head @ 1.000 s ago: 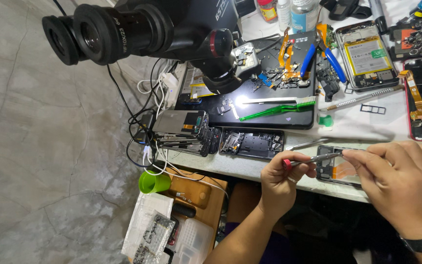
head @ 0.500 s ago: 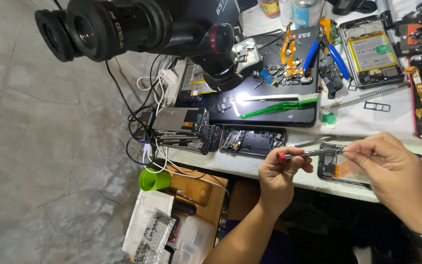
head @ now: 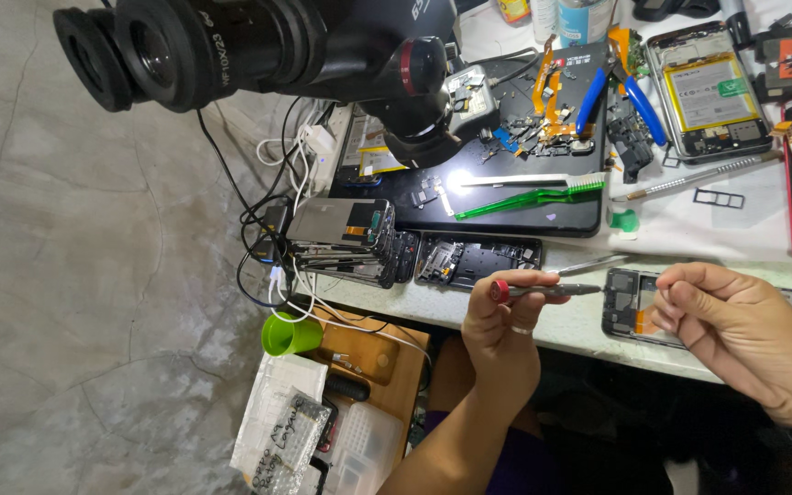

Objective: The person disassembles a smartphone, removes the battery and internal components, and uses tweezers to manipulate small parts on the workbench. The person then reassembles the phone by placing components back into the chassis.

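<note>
The left hand point(head: 504, 316) is closed around a thin grey metal screwdriver with a red cap point(head: 543, 291); the fingers are curled together over its handle, and the shaft lies almost level, with the tip pointing to the opened black smartphone without its back cover point(head: 630, 307). This phone lies flat on the white worktable point(head: 579, 325), near the front edge, between the two hands. The tip of the screwdriver is at the left edge of the phone; if it touches, I cannot tell. The right hand point(head: 735, 330) rests over the right part of the same phone, with thumb and forefinger pressed together in a pinch; what they pinch is too small to see.

Just behind the left hand lies another black phone frame point(head: 478, 258), and to its left a stack of phone parts with a silver plate on top point(head: 341, 229). Farther back, a green plastic brush point(head: 529, 197) lies on a black mat point(head: 506, 215) under the large black microscope point(head: 258, 46). Below the table edge stands a green cup point(head: 288, 335).
</note>
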